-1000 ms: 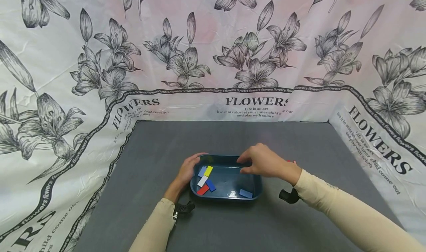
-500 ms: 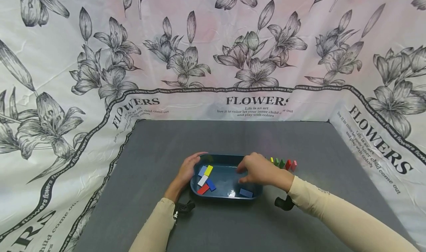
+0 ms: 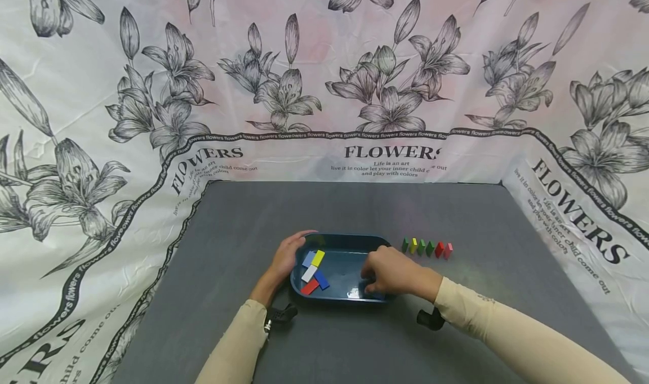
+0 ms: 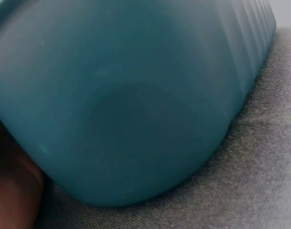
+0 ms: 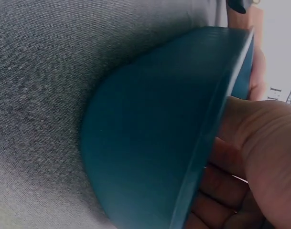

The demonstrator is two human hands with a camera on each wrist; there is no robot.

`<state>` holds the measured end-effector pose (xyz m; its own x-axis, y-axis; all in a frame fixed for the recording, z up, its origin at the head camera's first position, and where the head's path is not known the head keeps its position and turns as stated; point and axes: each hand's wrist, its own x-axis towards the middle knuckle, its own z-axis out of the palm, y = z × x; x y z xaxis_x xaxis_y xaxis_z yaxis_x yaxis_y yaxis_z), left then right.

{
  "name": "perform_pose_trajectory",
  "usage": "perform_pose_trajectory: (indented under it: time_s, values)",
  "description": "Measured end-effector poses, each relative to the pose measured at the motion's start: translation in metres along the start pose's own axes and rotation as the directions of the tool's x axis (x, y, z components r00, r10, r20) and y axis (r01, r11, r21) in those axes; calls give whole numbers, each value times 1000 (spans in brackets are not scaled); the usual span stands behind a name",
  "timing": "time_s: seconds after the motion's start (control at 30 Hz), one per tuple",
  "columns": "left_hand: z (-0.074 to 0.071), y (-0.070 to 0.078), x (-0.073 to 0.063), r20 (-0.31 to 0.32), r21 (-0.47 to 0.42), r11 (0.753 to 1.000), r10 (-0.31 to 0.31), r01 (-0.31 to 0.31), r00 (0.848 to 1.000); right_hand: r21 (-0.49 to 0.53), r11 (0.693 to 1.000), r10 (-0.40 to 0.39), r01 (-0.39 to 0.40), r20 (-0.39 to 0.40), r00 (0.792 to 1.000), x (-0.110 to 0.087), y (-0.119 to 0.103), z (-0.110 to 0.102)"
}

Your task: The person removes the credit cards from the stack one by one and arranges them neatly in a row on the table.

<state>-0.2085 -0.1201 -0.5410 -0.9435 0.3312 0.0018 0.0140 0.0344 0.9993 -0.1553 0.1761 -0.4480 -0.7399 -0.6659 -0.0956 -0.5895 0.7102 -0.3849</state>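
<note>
The dark blue-green tray (image 3: 334, 300) rests on the table. My left hand (image 3: 281, 260) grips its left end, fingers along the rim near the far corner. Inside, at the left, lie flat domino blocks: a light blue block (image 3: 307, 259), a yellow block (image 3: 318, 258), a white block (image 3: 309, 273), a blue block (image 3: 321, 280) and a red block (image 3: 310, 286). My right hand (image 3: 398, 271) reaches over the right rim, fingers bent down beside a mostly covered blue block (image 3: 378, 296). Whether they pinch it is hidden. In the right wrist view, the tray wall (image 5: 145, 129) hides the fingertips.
Behind and right of the tray, a row of upright domino blocks stands on the grey table (image 3: 284, 204), from a green block (image 3: 405, 245) to a pink block (image 3: 448, 251). A floral cloth (image 3: 304, 102) hangs behind the table and along its sides.
My right hand has moved left and down into the tray's right end, covering most of the blue block. The upright row has come into view behind it. My left hand stays on the tray.
</note>
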Motion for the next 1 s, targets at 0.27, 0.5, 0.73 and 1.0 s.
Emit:
perform_pose_trajectory:
  time_s: [0.27,0.5,0.73,1.0]
  values:
    - [0,2,-1,11,23,1000,13,-14,1000,-61,998,-7,7,12,1000,0,3,8]
    - [0,2,0,4,27,1000,10,-10,1000,-97,995,28,-27,1,1000,-1,-1,7]
    - [0,0,1,-6,28,999,22,-22,1000,-162,985,57,-60,-18,998,-1,-5,11]
    - [1,-1,1,-15,43,999,24,-24,1000,-306,951,33,-43,-38,999,1,-13,13]
